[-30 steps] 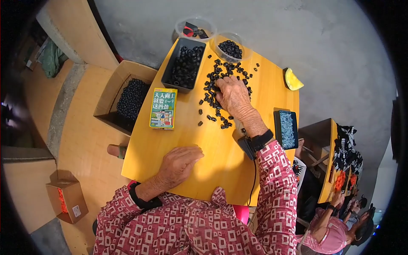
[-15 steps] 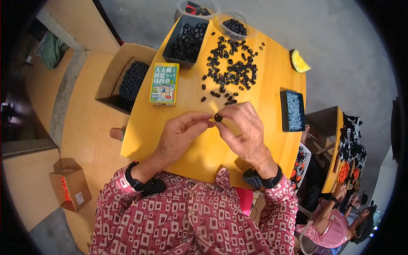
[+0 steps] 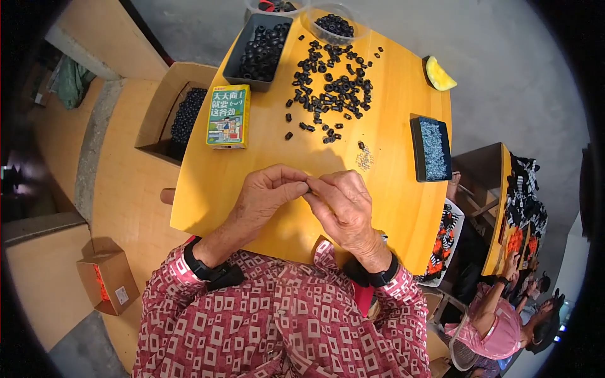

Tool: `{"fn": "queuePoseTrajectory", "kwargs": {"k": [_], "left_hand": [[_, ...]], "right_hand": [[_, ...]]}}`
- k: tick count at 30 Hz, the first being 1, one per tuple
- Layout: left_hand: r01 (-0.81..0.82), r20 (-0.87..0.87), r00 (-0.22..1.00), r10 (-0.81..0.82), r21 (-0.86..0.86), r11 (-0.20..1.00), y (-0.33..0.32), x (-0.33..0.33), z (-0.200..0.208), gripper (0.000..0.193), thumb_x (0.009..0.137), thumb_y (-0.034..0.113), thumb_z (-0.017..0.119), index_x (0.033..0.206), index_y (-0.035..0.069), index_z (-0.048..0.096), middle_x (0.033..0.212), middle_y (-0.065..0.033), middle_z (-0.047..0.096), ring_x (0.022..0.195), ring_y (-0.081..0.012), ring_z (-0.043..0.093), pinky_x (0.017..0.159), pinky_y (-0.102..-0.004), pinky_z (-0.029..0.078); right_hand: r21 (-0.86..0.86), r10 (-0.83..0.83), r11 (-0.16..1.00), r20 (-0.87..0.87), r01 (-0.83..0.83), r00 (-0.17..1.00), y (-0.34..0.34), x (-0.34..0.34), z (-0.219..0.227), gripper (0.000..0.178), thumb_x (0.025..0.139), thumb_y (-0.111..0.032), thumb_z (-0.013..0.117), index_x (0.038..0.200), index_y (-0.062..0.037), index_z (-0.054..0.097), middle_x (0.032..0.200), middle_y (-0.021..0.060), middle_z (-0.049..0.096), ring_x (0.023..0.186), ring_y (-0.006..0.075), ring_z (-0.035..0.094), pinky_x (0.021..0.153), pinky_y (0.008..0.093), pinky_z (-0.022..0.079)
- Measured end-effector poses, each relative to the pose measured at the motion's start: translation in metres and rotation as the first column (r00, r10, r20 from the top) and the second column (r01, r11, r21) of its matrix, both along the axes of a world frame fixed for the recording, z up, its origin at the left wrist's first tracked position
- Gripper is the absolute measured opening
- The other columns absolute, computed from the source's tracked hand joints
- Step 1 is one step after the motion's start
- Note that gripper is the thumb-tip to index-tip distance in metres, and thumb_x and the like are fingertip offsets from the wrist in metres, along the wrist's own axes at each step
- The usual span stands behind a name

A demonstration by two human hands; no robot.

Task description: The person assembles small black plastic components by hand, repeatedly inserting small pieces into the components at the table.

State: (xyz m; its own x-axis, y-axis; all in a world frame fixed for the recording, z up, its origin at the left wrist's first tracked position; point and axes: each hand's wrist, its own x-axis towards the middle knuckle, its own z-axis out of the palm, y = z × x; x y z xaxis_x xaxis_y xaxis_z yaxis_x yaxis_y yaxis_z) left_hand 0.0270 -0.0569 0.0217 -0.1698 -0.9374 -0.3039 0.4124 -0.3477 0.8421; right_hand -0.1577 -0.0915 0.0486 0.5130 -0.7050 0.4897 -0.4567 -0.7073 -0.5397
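My left hand [image 3: 266, 196] and my right hand [image 3: 343, 211] meet over the near part of the yellow table [image 3: 265, 236]. Both are closed in a pinch, with thumbs and forefingers touching. Whatever sits between the fingertips is hidden or too small to make out. Just beyond my right hand lies a little patch of tiny clear pieces [image 3: 364, 159], with one small black part [image 3: 361, 145] at its edge. Farther off, many small black ring-shaped parts [image 3: 334, 97] are scattered over the tabletop.
A dark tray of larger black rings [image 3: 263, 53], a clear bowl of black parts [image 3: 334, 25] and a green-yellow box [image 3: 228, 117] stand at far left. On the right are a black tray of bluish pieces [image 3: 433, 149] and a yellow wedge [image 3: 439, 74]. Another person [image 3: 488, 321] sits at right.
The black ring seen in my right fingers is now out of sight. My right hand has drawn closer to my left, fingertips touching. The view has shifted, uncovering the tiny clear pieces.
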Motion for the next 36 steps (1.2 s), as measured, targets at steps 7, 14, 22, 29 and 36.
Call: {"fn": "queuePoseTrajectory", "kwargs": {"k": [7, 14, 22, 29, 36], "left_hand": [[0.052, 0.004, 0.999, -0.052, 0.079, 0.996, -0.002, -0.006, -0.001, 0.021, 0.097, 0.013, 0.066, 0.113, 0.000, 0.068, 0.103, -0.0029, 0.069, 0.094, -0.0077, 0.061, 0.085, -0.0219, 0.049], [0.116, 0.046, 0.992, -0.117, 0.020, 0.993, -0.007, -0.012, 0.005, 0.020, 0.097, 0.015, 0.065, 0.111, 0.000, 0.070, 0.100, -0.0008, 0.069, 0.092, -0.0065, 0.060, 0.082, -0.0219, 0.048], [0.148, 0.017, 0.989, -0.149, 0.054, 0.987, -0.006, -0.015, 0.000, 0.023, 0.098, 0.016, 0.064, 0.113, -0.001, 0.070, 0.099, -0.0009, 0.068, 0.091, -0.0061, 0.059, 0.081, -0.0218, 0.048], [0.161, -0.085, 0.985, -0.153, 0.095, 0.982, -0.007, -0.016, -0.005, 0.025, 0.099, 0.018, 0.064, 0.116, 0.000, 0.068, 0.103, -0.0018, 0.068, 0.091, -0.0066, 0.061, 0.083, -0.0211, 0.051], [0.169, -0.177, 0.973, -0.147, 0.116, 0.979, -0.007, -0.017, -0.008, 0.021, 0.098, 0.014, 0.065, 0.114, 0.000, 0.067, 0.105, -0.0042, 0.068, 0.097, -0.0093, 0.064, 0.087, -0.0233, 0.053]], "right_hand": [[-0.017, -0.034, 0.999, 0.031, 0.035, 0.999, 0.001, -0.009, -0.007, 0.030, 0.069, -0.003, 0.083, 0.096, -0.0006, 0.070, 0.086, 0.0101, 0.066, 0.079, 0.0267, 0.061, 0.071, 0.0356, 0.049], [-0.062, -0.031, 0.998, 0.017, 0.032, 0.999, 0.000, -0.017, -0.004, 0.032, 0.070, -0.005, 0.083, 0.098, -0.0006, 0.070, 0.088, 0.0098, 0.065, 0.080, 0.0268, 0.061, 0.071, 0.0370, 0.048], [-0.106, -0.022, 0.994, -0.026, 0.019, 0.999, 0.001, -0.022, -0.001, 0.031, 0.068, -0.005, 0.084, 0.097, -0.0008, 0.072, 0.088, 0.0086, 0.067, 0.078, 0.0261, 0.063, 0.071, 0.0361, 0.050], [-0.119, -0.024, 0.993, 0.004, 0.024, 1.000, 0.002, -0.021, -0.006, 0.032, 0.074, -0.009, 0.081, 0.102, -0.0005, 0.068, 0.092, 0.0093, 0.064, 0.084, 0.0266, 0.061, 0.074, 0.0378, 0.049], [-0.023, -0.004, 1.000, 0.002, 0.004, 1.000, 0.003, -0.027, -0.006, 0.031, 0.077, -0.010, 0.079, 0.104, 0.0005, 0.068, 0.092, 0.0106, 0.064, 0.086, 0.0275, 0.062, 0.078, 0.0383, 0.049]]}}
